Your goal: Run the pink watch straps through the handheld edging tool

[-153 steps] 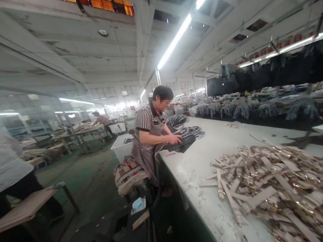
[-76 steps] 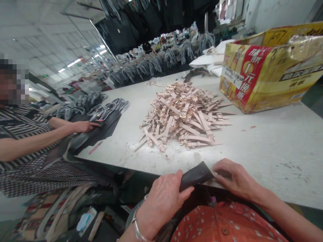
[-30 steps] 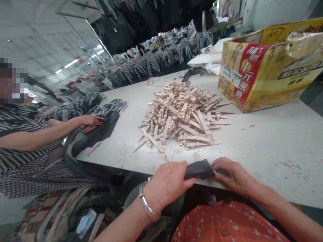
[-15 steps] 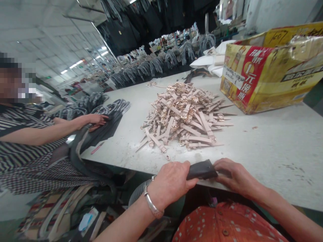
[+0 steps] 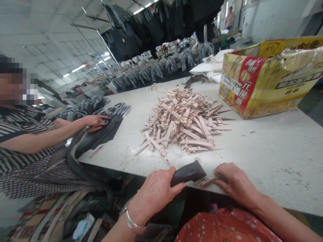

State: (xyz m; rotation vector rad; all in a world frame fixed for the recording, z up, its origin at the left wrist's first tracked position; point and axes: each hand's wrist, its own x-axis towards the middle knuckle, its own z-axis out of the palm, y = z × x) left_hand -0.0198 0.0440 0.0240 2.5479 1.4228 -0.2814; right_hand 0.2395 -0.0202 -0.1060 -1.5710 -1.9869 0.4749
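Note:
My left hand [image 5: 156,185] is closed round a black, flat, tube-like piece [image 5: 189,172], whose wide end points right and has a small dot near its tip. At the table's front edge my right hand [image 5: 234,179] pinches a small pale pink strap [image 5: 207,182]; something dark also shows between its fingers, too hidden to name. The strap's end lies just right of the black piece, and I cannot tell whether they touch. Beyond both hands, a heap of pale pink buckle straps [image 5: 181,121] with gold-coloured buckles lies on the white table [image 5: 262,151].
A yellow and red cardboard box [image 5: 270,80] stands at the right rear. At the left, a co-worker's hands [image 5: 97,121] rest on dark material [image 5: 106,129]. A pink pen-like stick [image 5: 96,151] lies near the edge. Black bags [image 5: 126,37] hang behind.
My left hand has moved left and slightly down with the black piece, drawing it away from my right hand. The pink strap in my right hand now shows.

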